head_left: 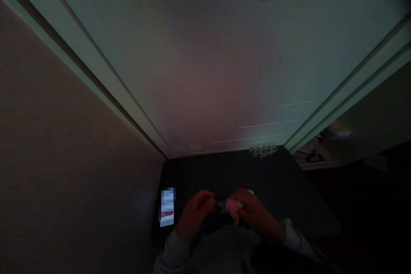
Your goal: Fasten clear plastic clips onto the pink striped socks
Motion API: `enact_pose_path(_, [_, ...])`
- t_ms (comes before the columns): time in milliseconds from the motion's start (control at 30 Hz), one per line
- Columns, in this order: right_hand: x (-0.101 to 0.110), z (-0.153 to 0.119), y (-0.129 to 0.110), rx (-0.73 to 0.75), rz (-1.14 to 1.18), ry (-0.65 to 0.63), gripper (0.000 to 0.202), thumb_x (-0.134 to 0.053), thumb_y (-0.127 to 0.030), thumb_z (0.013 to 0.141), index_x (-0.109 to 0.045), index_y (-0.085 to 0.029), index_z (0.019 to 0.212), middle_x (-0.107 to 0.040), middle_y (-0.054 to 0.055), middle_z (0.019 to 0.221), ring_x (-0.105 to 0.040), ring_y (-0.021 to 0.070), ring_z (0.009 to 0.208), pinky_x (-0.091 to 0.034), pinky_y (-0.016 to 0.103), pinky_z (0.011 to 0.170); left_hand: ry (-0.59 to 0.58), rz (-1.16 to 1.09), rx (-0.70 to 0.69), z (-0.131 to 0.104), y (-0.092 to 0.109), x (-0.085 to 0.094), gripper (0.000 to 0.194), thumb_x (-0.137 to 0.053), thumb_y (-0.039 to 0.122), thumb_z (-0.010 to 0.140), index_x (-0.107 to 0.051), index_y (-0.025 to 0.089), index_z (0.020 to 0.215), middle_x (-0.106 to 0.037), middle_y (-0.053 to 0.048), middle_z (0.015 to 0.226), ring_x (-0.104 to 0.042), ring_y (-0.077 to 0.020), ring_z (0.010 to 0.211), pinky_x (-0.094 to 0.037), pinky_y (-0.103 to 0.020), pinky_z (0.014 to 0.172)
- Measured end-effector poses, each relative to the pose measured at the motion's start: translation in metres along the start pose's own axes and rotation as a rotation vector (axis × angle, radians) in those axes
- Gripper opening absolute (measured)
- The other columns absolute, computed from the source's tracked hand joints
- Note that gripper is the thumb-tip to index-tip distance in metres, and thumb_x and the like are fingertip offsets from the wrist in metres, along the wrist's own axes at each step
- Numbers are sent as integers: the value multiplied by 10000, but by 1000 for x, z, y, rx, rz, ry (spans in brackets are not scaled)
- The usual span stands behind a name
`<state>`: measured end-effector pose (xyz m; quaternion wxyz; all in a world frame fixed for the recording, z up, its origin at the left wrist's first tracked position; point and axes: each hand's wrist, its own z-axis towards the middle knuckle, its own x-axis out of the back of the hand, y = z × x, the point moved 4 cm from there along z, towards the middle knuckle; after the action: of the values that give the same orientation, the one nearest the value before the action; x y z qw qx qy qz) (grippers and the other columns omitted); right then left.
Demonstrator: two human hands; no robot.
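Note:
My left hand (pixel 196 213) is closed, its fingertips pinching one end of a small clear, shiny piece (pixel 220 204) whose kind I cannot make out in the dim light. Wrapped in the fingers of my right hand (pixel 257 212) is a pale pink cloth or tissue (pixel 233 208), with one corner hanging down. The cloth meets the other end of the clear piece between my hands. Both hands are just above the near part of a dark table (pixel 205 173). A small white spot (pixel 251 192) shows beside my right knuckles.
A lit phone (pixel 167 206) lies at the table's left side. Several clear, shiny pieces (pixel 263 149) cluster at the back edge, against a pale panel with heart reliefs (pixel 189 64). A wall (pixel 80 158) borders the left; a shelf with items (pixel 335 130) is at right.

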<state>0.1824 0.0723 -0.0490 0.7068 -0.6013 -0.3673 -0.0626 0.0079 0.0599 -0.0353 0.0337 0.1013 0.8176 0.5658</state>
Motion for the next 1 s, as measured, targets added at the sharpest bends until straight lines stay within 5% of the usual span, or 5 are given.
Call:
enact_pose_path(600, [-3,-3,10,-265,387,-44,160,-474,-194,650,-625,-166,694,-588,-10,581,-500,132,541,-344,216,489,-122,-28,-112,-3,0,0,281,-620,279,782,-611,183,1046,-646,-75,1024,-581,-226,976,-419,-337,861])
enact_pose_path(1000, [-7,-1,12,-295,530,-36,132,-482,-158,625,-606,-161,671,-571,-17,607,-498,131,570,-362,214,509,-104,-26,-145,-6,7,0,305,-643,303,763,-638,189,1046,-634,-63,954,-575,-209,900,-432,-325,824])
